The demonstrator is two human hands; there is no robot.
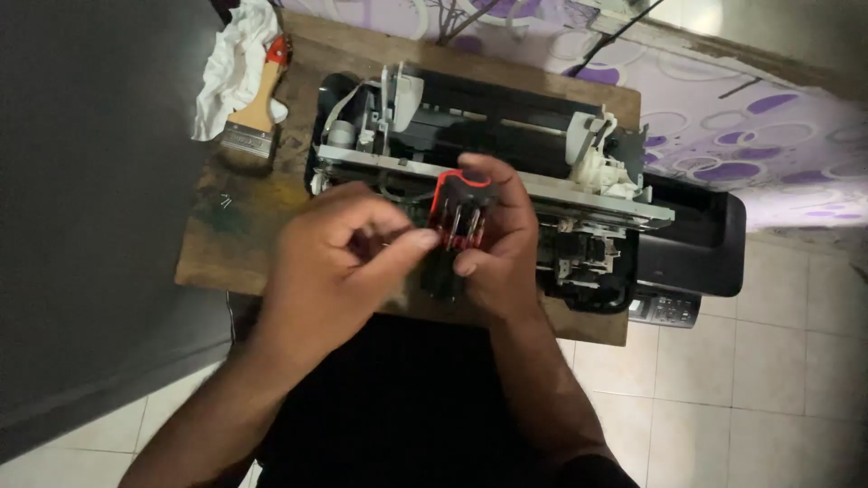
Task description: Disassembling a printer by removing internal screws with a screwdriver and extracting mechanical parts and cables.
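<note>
the small holder of screwdriver bits (459, 217), black with a red rim and a row of dark red bits, stands with its long axis running away from the person, red rim at the far end. it sits inside the right hand (493, 239), which is closed around it, thumb at the near end and fingers curled over the far rim, while the left hand (339, 262) is pinched shut just beside it, thumb tip touching the bits. beyond the grip lies an opened printer (506, 172) on a wooden board (226, 244), with a paintbrush (258, 113) and white cloth (231, 63) well off past the left hand.

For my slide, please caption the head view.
Both hands hold a red-and-black screwdriver-bit holder above an opened printer.
</note>
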